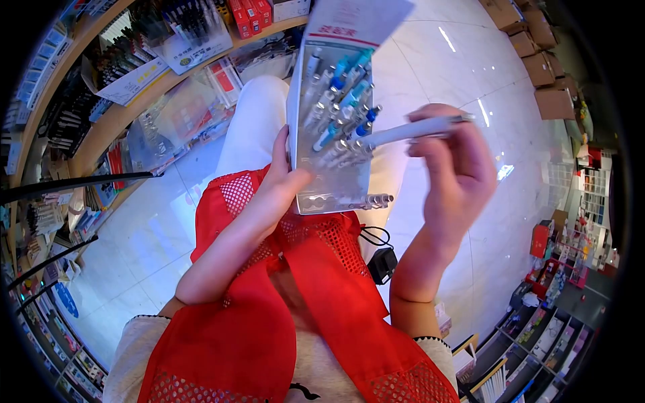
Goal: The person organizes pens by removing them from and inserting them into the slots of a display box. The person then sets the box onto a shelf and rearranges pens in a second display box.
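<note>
My left hand (282, 181) grips the lower left side of a white display box (334, 191), its thumb lying over the near edge. Several pens (342, 101) with white, teal and blue tops stand packed in the box, and a printed lid flap (356, 23) rises at its far end. A few pen ends poke out at the lower right corner. My right hand (457, 148) pinches a white pen (420, 129) between thumb and fingers, right of the box. That pen lies nearly level, its left end close to the other pens.
Shelves (154, 91) with boxes of pens curve along the left, plastic-wrapped packets (178, 121) below. Cardboard boxes (544, 60) are stacked at the upper right, over a pale tiled floor (437, 60). A black adapter (383, 264) with a cable is near my lap. Racks of goods line the lower right.
</note>
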Demonstrator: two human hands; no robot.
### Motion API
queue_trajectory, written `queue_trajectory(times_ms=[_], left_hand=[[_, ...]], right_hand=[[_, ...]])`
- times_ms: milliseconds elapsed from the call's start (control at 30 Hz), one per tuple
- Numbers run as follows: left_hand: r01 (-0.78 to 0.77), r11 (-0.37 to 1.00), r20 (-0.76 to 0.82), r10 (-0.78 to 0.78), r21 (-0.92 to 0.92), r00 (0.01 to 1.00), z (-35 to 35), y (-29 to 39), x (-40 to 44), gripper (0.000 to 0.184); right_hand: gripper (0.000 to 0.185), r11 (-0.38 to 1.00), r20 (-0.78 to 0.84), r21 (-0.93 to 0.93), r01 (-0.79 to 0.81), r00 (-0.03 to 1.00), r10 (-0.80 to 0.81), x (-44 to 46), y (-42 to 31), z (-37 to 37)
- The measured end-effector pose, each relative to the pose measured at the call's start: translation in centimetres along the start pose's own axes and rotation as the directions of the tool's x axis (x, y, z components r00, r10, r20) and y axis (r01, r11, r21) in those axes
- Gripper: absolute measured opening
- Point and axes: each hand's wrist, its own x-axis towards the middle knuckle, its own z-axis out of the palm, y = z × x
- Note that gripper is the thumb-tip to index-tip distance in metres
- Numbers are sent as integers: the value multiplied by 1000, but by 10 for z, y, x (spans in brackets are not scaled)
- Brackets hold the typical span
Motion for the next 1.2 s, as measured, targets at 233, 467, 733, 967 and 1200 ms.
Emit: queue_trajectory(times_ms=[233, 467, 733, 967, 1200], left_hand=[[-25, 987, 7, 24, 160, 1000, -3, -7, 1, 84], [-32, 984, 77, 19, 173, 997, -1, 6, -3, 86], [-89, 980, 157, 61, 180, 986, -1, 4, -3, 87], [-157, 945, 167, 112, 288, 980, 1, 4, -4, 89], [-41, 999, 208, 40, -1, 977, -5, -3, -2, 90]], right_hand=[[27, 949, -220, 143, 283, 943, -248, 4, -13, -4], [37, 961, -378, 21, 275, 893, -247, 4, -3, 2], [31, 942, -151, -174, 287, 938, -313, 12, 8, 8], [27, 839, -92, -510, 188, 958, -271, 23, 10, 16], [25, 870, -120, -443, 216, 947, -296, 23, 12, 7]])
